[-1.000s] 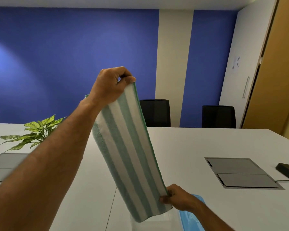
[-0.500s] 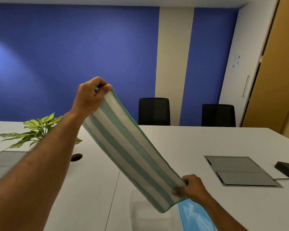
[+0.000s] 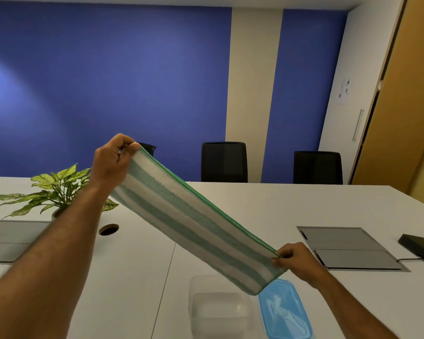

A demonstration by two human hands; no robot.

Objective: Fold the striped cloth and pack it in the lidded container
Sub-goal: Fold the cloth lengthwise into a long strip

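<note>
Left hand [image 3: 110,162] pinches the upper end of the striped cloth [image 3: 194,221], a taut folded band held above the table [image 3: 132,277]. Right hand [image 3: 296,261] pinches the lower end, over the open container [image 3: 218,311]; blue lid [image 3: 285,311] lies just beside it.

On the white desk [image 3: 291,206], a leafy plant [image 3: 56,189] stands left, near a round cable hole [image 3: 108,229]. 2 grey hatches [image 3: 348,248] [image 3: 8,241] lie flush. 2 black chairs [image 3: 224,161] [image 3: 317,167] stand behind the desk.
</note>
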